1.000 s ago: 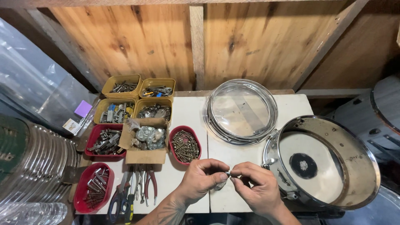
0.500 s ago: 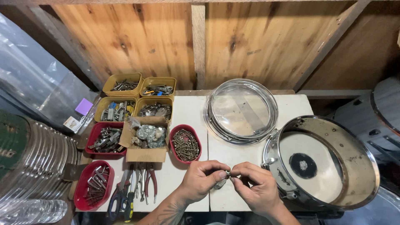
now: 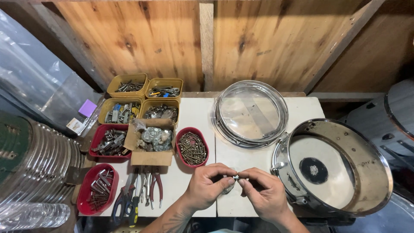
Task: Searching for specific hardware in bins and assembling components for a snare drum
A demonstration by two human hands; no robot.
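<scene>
White-painted table top [image 3: 194,108] carries all items, set against a wooden plank wall. At the near edge, about midway along it, the left hand [image 3: 207,183] and the right hand [image 3: 263,192] meet fingertip to fingertip, both pinching one small metal fastener [image 3: 236,177]; its exact kind is too small to tell. Both hands hang just above the table surface, fingers curled in. Right of the hands, at the near right corner and overhanging it, lies a chrome drum shell [image 3: 332,166], open side up, with a dark round patch inside. Behind the hands, toward the far edge, rests a metal drum hoop with a clear drumhead [image 3: 250,113]. Just left of the hands sits an oval red tray of brown screws [image 3: 192,146], and beside that an open cardboard box of bagged metal parts [image 3: 151,142]. At the far left corner stand four yellow rectangular trays [image 3: 144,98] of assorted hardware. Two further red trays [image 3: 101,183] of metal parts occupy the left edge. Red-handled pliers [image 3: 153,185] lie at the near edge, left of the left hand.
</scene>
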